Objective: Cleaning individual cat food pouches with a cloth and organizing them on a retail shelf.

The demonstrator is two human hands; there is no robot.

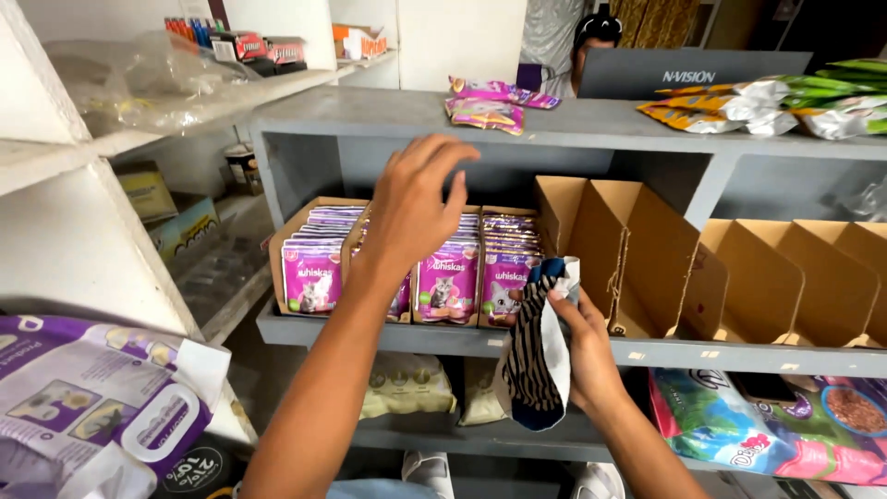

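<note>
Striped cloth (534, 356), dark with pale bands and a white lining, hangs bunched from the right hand (584, 346), which pinches its upper end between thumb and fingers in front of the grey shelf (370, 334) edge. That wrist bends upward from the lower right, the forearm rising out of the bottom of the view, and the cloth's loose end droops below the shelf board.

The left hand (413, 208) reaches further in, its forearm running long and straight up from the bottom centre. The palm faces away, fingers spread and slightly curled, holding nothing; they hover over the tops of the purple pet food pouches (450, 282), and whether they touch cannot be told. The pouches stand upright in rows inside open cardboard display trays (300, 226) on the middle shelf.

Just right of the cloth, empty cardboard trays (647, 254) with slanted sides stand on the same shelf. Below, a colourful pet food bag (767, 425) lies on the lower level. At near left a large purple-and-white bag (83, 397) rests beside white shelving (65, 231).

Farther back, loose purple pouches (490, 102) and yellow-green packets (776, 102) lie on the top board, with a person's head beyond.
</note>
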